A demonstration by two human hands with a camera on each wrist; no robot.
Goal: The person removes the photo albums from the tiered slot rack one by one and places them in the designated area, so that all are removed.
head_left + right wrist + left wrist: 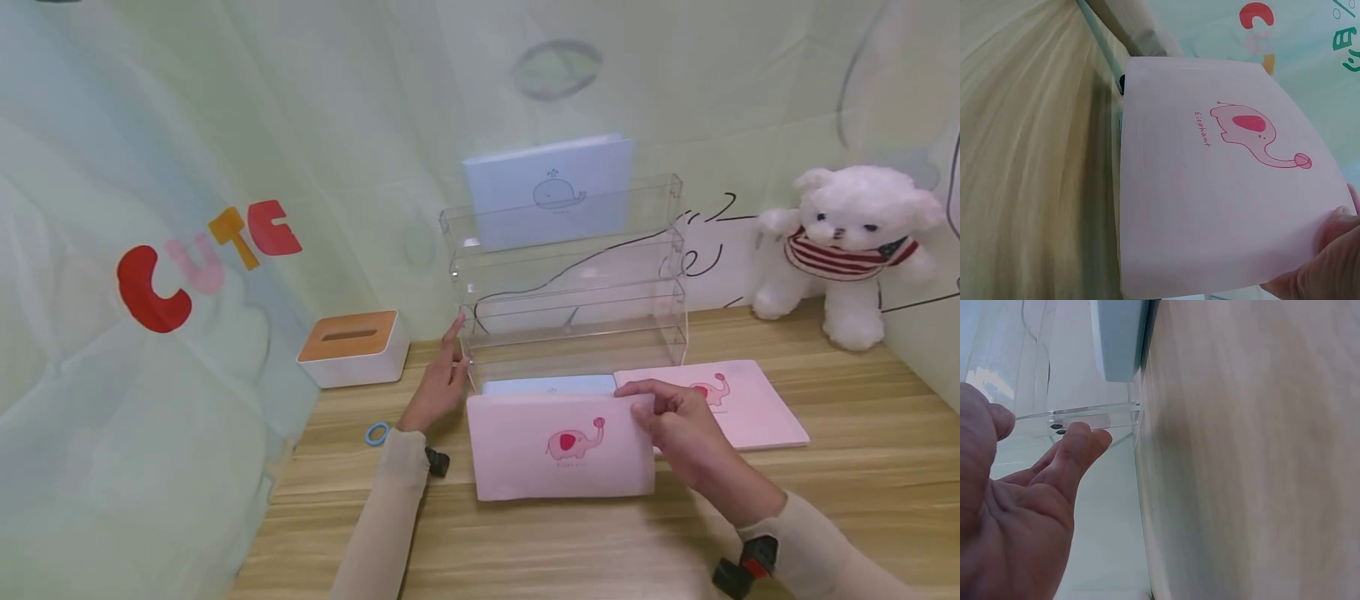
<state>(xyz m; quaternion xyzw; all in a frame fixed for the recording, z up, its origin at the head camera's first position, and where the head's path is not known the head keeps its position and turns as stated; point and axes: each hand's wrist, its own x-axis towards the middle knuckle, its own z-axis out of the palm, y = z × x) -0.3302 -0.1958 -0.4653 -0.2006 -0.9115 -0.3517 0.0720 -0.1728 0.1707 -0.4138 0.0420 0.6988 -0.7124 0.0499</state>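
My right hand [686, 429] pinches the upper right corner of a pink elephant notebook [517, 454], held upright in front of a clear acrylic rack [570, 342]. In the right wrist view the notebook's cover [1172, 187] faces the camera, with the thumb on its edge. My left hand [438, 387] rests against the rack's left side, fingers extended; the left wrist view shows the fingers [1075, 453] at the clear side panel [1110, 411]. A whale notebook [525, 187] in light blue stands in the top tier. Another light blue one [551, 386] shows behind the held notebook.
A second pink elephant notebook [757, 417] lies flat at the rack's right. A white tissue box with wooden lid [367, 367] and a blue ring [377, 433] are on the left. A white teddy bear [851, 250] sits at the back right of the wooden table [862, 508].
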